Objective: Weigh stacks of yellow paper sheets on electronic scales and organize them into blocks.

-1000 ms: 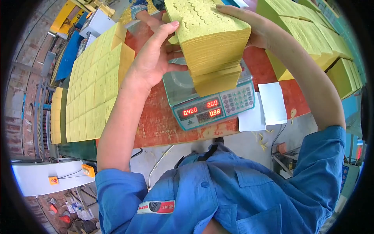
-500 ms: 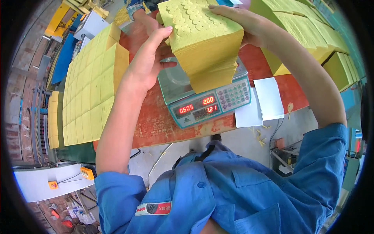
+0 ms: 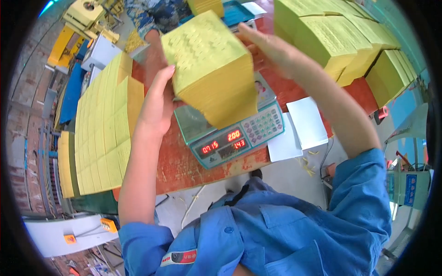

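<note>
A tall stack of yellow paper sheets [image 3: 221, 96] with dimpled marks on top stands tilted over a teal electronic scale [image 3: 195, 149] with lit red digits; it hides most of the scale's pan. My left hand [image 3: 158, 103] holds the stack's left side, its thumb along the edge and its other fingers mostly hidden. On the right, my right hand [image 3: 276, 53] is blurred, fingers stretched out beside the stack's far right side and apparently off it. Another person's hand [image 3: 155, 53], also blurred, is by the stack's far left side.
Cut yellow blocks [image 3: 103, 129] line the left of the red table [image 3: 172, 177]; more yellow stacks [image 3: 327, 41] stand at the far right. White sheets [image 3: 306, 122] lie right of the scale. The other person's camouflage sleeve [image 3: 142, 16] shows beyond, beside a blue tray [image 3: 237, 14].
The yellow stack has shifted left and turned slightly. My right hand has drawn away from its side, while my left hand stays at the left side. The scale's digits have changed.
</note>
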`<state>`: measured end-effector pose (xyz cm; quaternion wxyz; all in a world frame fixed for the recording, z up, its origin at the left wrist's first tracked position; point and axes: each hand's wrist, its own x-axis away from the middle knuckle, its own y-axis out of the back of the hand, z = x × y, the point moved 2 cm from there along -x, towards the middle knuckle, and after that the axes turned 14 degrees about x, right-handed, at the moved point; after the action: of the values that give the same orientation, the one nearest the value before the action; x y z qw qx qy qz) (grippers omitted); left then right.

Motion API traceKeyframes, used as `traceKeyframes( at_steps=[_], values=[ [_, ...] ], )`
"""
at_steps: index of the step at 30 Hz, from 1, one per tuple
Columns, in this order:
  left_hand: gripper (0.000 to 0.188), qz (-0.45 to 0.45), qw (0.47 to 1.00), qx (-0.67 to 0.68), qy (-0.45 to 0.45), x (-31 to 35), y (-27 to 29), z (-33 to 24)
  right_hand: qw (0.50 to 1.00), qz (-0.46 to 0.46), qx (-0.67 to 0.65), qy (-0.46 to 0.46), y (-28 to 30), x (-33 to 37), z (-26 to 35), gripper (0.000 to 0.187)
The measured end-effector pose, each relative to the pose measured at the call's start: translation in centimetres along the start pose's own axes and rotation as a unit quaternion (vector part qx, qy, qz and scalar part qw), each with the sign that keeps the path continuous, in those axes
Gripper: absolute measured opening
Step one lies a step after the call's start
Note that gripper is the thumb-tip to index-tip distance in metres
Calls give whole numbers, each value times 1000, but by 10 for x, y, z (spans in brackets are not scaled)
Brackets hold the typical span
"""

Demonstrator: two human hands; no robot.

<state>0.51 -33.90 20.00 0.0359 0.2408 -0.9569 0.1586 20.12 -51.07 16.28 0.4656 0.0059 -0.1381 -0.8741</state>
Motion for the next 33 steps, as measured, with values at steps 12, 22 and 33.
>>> traceKeyframes(
  at_steps=[12, 22, 33],
  values=[
    [48, 2, 992, 127, 27, 1, 20, 9, 912, -159, -358, 122, -64, 4, -86, 37],
    [49, -37, 983, 133, -120, -51, 43, 48, 940, -216, -178, 195, -69, -7, -76, 47],
    [47, -65, 983, 146, -86, -61, -3, 77, 939, -192, -219, 182, -76, -18, -81, 54]
  ],
)
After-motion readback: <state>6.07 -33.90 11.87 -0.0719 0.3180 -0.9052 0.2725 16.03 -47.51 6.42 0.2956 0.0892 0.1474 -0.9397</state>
